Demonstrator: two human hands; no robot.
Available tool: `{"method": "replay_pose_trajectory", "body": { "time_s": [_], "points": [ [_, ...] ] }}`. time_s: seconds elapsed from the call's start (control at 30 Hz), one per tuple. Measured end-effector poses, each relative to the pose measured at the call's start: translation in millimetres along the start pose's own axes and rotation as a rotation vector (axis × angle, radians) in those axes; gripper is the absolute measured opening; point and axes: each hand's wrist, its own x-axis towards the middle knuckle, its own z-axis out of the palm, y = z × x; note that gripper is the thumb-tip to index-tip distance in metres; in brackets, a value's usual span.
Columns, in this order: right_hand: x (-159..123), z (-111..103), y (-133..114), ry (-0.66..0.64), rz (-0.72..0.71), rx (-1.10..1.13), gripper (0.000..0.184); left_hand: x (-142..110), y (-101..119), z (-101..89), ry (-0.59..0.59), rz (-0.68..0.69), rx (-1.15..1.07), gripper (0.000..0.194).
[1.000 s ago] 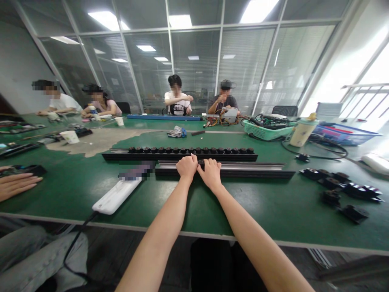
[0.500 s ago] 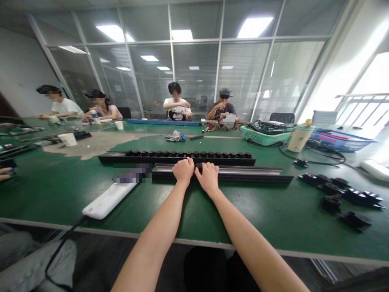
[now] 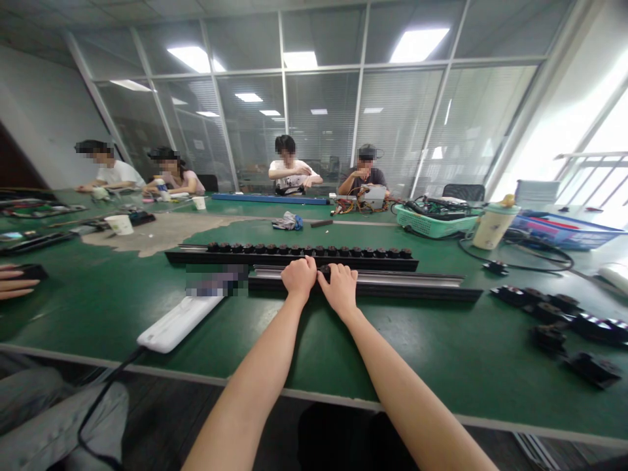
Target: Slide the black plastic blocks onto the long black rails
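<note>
Since the earlier frames, the hand at the far left has drawn back toward the picture's edge, and the whole view has tilted slightly; the person's own two hands still sit on the same rail. The left hand [image 3: 299, 276] and the right hand [image 3: 341, 286] lie side by side, fingers curled down over a metal rail [image 3: 407, 279] on a black base, but whether either one truly grips it, I cannot tell. The rail runs on past the right hand. Just beyond both hands lies a parallel black bar [image 3: 289, 263] topped by a row of dark knobs [image 3: 309, 251]. Left of the left hand is a white power strip [image 3: 179, 324] on the green desk [image 3: 88, 314], under a pixelated patch. Right of the right hand, well apart, lie black blocks [image 3: 554, 313]. Further left, a co-worker's fingers [image 3: 17, 282] hold something dark.
</note>
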Motion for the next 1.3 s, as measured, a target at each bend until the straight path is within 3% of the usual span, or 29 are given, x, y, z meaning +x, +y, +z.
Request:
{"method": "replay_pose_trajectory", "body": {
  "time_s": [0.6,1.3],
  "points": [
    [2,-2,2,0.010,0.009,-0.001,0.024,1,1,-0.1,-0.009,-0.012,0.021,0.058],
    [0,-17,5,-0.056,0.076,0.003,0.028,3,2,-0.7,-0.013,-0.018,0.058,0.060]
  ]
}}
